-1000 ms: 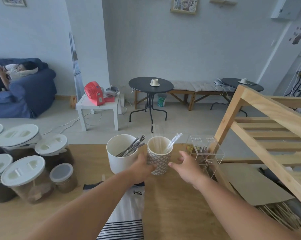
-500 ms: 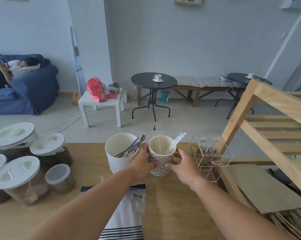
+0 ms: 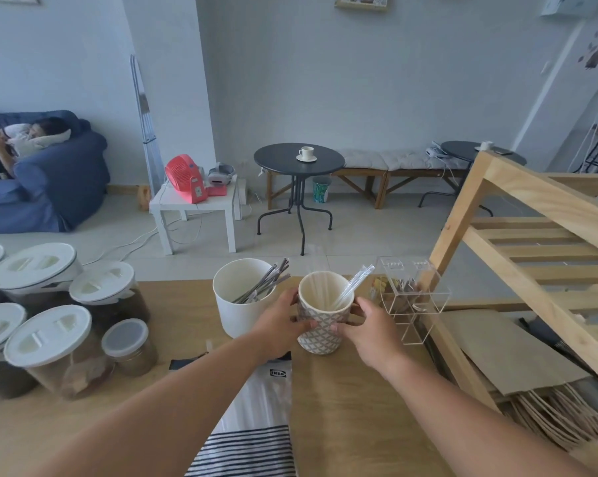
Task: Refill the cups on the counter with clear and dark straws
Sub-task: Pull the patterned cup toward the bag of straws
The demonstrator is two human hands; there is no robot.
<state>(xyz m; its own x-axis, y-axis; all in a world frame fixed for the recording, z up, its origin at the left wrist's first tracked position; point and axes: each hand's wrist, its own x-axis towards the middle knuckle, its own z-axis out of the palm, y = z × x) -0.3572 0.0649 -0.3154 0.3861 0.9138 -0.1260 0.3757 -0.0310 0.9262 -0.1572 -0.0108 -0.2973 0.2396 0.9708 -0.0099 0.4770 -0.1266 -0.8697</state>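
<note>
Both forearms are bare down to the left hand (image 3: 279, 321) and right hand (image 3: 371, 330).

White cup (image 3: 237, 304), grey-lattice cup (image 3: 321, 330), striped cloth (image 3: 249, 449), wooden counter (image 3: 352, 407).

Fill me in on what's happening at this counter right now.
A person grips the patterned cup, with the left hand on its left side and the right hand on its right. The cup appears to stand on the wooden counter and holds a few clear straws. Just left of it, a white cup holds dark straws.
</note>
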